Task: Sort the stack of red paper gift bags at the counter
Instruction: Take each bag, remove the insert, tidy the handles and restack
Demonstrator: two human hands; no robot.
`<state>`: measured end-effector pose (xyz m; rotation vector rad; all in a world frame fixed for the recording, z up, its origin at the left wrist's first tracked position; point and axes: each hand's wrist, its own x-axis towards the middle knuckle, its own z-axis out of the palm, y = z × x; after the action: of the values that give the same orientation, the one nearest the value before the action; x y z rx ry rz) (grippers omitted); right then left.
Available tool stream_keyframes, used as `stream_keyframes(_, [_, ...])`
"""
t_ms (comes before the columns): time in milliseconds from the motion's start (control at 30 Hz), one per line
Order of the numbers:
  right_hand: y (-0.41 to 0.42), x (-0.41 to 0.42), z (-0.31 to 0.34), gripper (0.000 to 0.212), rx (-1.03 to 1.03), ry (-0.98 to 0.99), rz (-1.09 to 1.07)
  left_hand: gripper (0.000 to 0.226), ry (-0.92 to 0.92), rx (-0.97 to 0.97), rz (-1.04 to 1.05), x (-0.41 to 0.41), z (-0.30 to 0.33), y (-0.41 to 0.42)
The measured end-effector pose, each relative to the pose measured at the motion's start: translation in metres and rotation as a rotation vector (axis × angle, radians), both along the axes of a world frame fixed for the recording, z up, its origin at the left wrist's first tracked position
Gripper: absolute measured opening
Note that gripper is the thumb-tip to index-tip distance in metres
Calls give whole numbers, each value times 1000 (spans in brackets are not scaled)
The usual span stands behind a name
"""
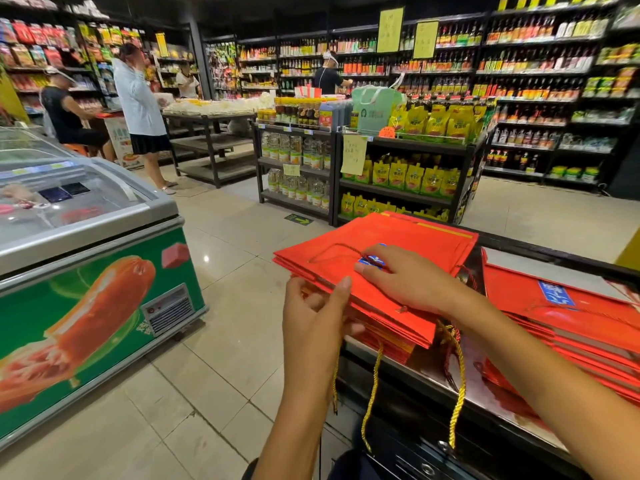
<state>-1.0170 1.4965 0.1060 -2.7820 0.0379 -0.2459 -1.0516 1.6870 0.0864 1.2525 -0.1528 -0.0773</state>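
A stack of red paper gift bags (388, 271) lies flat at the left end of the tabletop (433, 375), its near-left corner jutting out past the tabletop's edge over the tiled floor (221, 358). The right hand (401, 278) rests palm down on the top bag, its fingers laid fairly straight across a small blue label (372, 261) and beside the thin cord handle that loops over the red paper. The left hand (317, 313) is at the overhanging near edge of the stack, thumb on top of the upper bags and the other fingers curled beneath them, pinching a few bags apart from those below. Yellow braided cord handles (457, 386) hang down from the underside of the stack in front of the tabletop's dark face.

A second pile of red bags (568, 323) lies farther right along the tabletop, apart from the first, with a blue label (556, 294) showing on its top bag.

To the left across the aisle stands a chest freezer (86, 271) with a glass lid and a green side printed with a sausage. Beyond it are shop shelves: a low island unit (398, 161) with yellow pouches and jars, and tall wall racks (536, 81) packed with bottles. Several people (140, 109) stand among the aisles at the back
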Motion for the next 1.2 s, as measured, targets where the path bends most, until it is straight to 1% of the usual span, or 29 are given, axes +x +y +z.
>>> stream_keyframes(67, [5,1,4,47,198,-43,16,23,-76,10,62,10,10,0])
stream_keyframes(133, [5,3,13,47,457,-80,36,22,-200,82,158,20,26,2])
stream_keyframes(233, [-3,5,38,51,807,-199,53,30,-417,166,315,31,56,4])
stream_keyframes(300, [-8,3,61,50,1044,-263,46,38,-589,247,363,32,71,6])
stream_keyframes(367, [-15,0,82,40,1183,-353,35,46,-802,390,355,30,79,8])
stream_keyframes(400, [-20,-1,90,34,1186,-393,12,51,-901,459,319,29,78,8])
stream_keyframes(467, [-36,1,95,33,1114,-433,-73,61,-1040,620,246,28,69,7])
stream_keyframes(533, [-53,2,91,34,964,-417,-156,64,-1148,857,196,29,53,4])
stream_keyframes(600, [-61,1,82,26,708,-317,-157,59,-1219,1080,107,26,32,-1])
stream_keyframes(667, [-58,1,69,22,476,-151,-84,53,-1239,1190,-1,22,11,-7])
stream_keyframes(733, [-45,1,55,24,298,26,38,37,-1255,1190,-59,20,-4,-10])
stream_keyframes(800, [-33,1,41,26,111,143,117,21,-1272,1103,-51,20,-11,-9])
stream_keyframes(867, [-28,3,32,27,-26,156,149,28,-1293,1004,32,18,-14,1])
stream_keyframes(933, [-24,2,32,24,-64,96,152,28,-1253,937,186,17,-16,19])
stream_keyframes(1000, [-18,3,41,19,-30,-4,163,24,-1140,918,351,24,-22,40])
stream_keyframes(1033, [-12,5,46,18,0,-43,180,24,-1062,921,397,28,-26,50])
stream_keyframes(1100, [7,14,58,21,1,-62,246,22,-944,897,394,36,-31,62])
stream_keyframes(1200, [39,32,60,30,-96,38,335,17,-915,835,302,34,-34,66])
